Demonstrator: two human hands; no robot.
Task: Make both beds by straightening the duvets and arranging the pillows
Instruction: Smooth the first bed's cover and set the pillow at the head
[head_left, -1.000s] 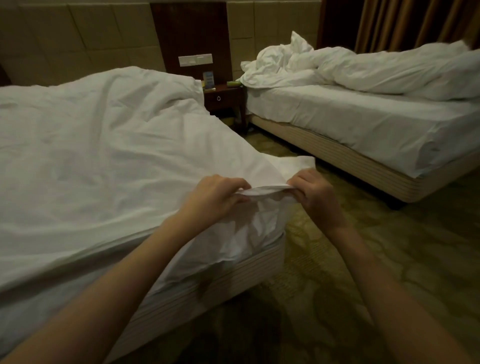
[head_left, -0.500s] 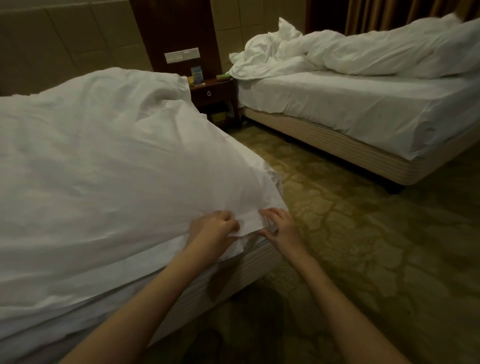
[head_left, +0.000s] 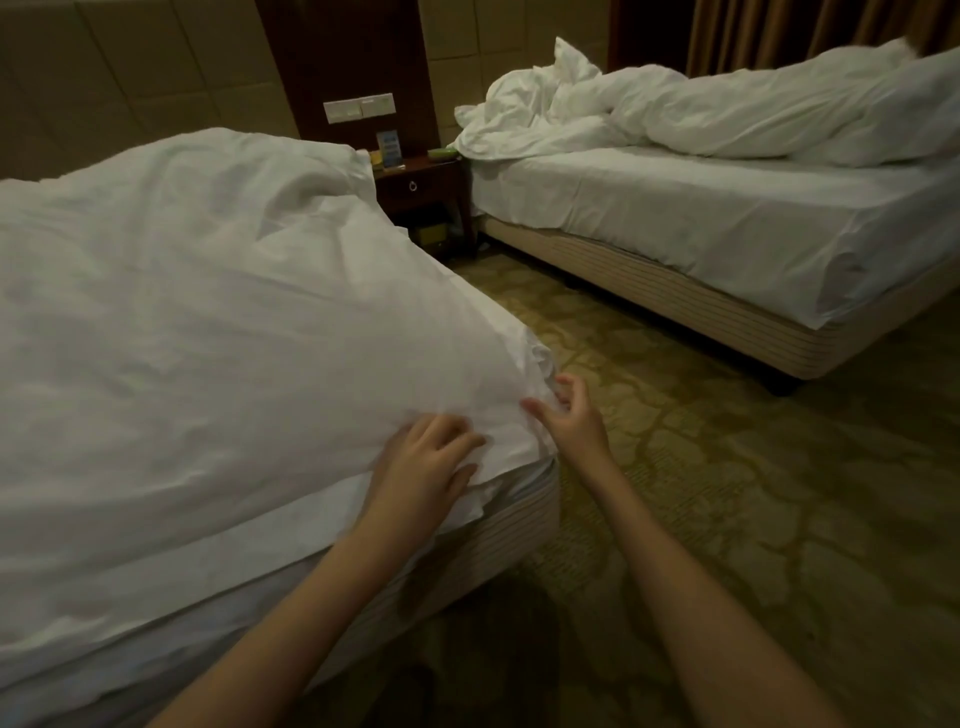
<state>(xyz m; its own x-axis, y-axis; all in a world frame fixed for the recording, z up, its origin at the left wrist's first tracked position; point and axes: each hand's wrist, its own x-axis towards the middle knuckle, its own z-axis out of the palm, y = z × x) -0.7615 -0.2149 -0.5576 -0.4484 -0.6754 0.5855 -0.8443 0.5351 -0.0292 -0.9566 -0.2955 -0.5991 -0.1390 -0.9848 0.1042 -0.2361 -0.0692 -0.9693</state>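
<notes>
A white duvet (head_left: 208, 332) lies spread over the near bed (head_left: 498, 525) on the left, wrinkled towards the headboard. My left hand (head_left: 423, 462) rests flat on the duvet's foot corner with fingers spread. My right hand (head_left: 569, 415) hovers just beside that corner, fingers loosely bent, holding nothing. The far bed (head_left: 701, 291) on the right shows a bare sheet, with its duvet (head_left: 753, 109) bunched in a heap along the far side. I cannot tell pillows apart from the heap.
A dark wooden nightstand (head_left: 421, 192) with a small blue card stands between the beds against the wall. Patterned carpet (head_left: 727, 493) fills the aisle between the beds. Curtains (head_left: 805, 31) hang behind the far bed.
Both hands pulled the duvet corner down over the near bed's foot corner and let it go. The left hand now lies flat on it; the right has come off.
</notes>
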